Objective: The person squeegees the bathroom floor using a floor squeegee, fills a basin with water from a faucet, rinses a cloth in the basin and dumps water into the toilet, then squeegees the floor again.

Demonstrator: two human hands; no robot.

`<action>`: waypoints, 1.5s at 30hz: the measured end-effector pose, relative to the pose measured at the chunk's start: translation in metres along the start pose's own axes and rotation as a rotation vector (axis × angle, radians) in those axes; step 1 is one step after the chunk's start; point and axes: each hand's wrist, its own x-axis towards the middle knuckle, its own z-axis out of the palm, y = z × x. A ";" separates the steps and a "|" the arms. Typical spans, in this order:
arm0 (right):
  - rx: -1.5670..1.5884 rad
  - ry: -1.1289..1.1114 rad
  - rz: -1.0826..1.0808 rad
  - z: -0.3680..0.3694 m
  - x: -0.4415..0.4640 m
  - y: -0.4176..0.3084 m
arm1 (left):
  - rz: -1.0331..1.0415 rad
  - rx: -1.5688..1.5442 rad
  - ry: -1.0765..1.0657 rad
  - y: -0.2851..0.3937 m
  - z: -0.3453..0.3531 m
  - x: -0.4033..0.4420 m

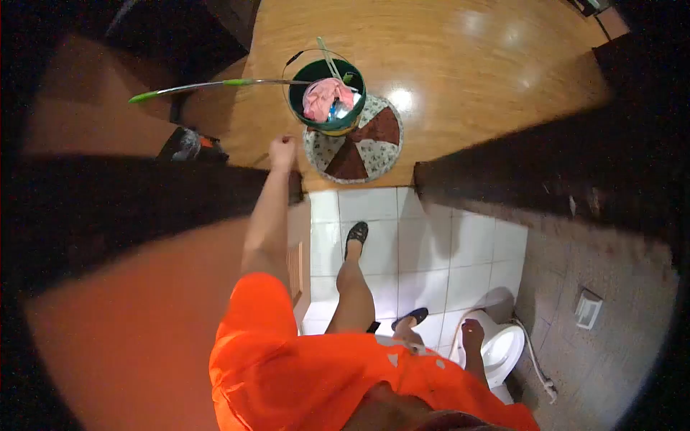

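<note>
A stiff, probably weighty green bucket, best lifted by its thin handle, stands at one o'clock from the left hand; whether its fingers, or the right hand's at view's five o'clock, are closed, I cannot tell.

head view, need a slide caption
Bare left hand extended near a round dark-green plastic bucket holding crumpled pink cloth.

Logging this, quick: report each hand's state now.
Left hand: looks closed, nothing visible in it.
Right hand: in shadow; open or closed cannot be told.
</note>
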 end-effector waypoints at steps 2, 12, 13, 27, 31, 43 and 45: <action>0.196 0.011 0.199 -0.044 0.060 -0.091 | -0.086 -0.215 0.004 -0.005 0.034 0.057; 0.035 -0.322 0.346 -0.037 0.089 -0.165 | -0.392 -1.208 0.272 -0.053 -0.036 0.303; -0.028 -0.357 0.359 -0.039 0.080 -0.148 | -0.436 -1.338 0.287 -0.030 -0.050 0.293; 0.442 -0.278 0.365 -0.010 0.111 -0.152 | 0.679 -0.833 0.113 0.224 -0.026 0.241; 0.425 -0.232 0.423 -0.016 0.115 -0.190 | 0.851 -0.857 -0.046 0.292 -0.021 0.203; 0.016 -0.246 0.132 0.010 0.041 -0.096 | 0.975 -1.101 0.351 0.415 -0.102 0.091; -0.049 -0.171 -0.096 0.023 0.041 -0.085 | 1.083 -1.032 0.285 0.429 -0.119 0.068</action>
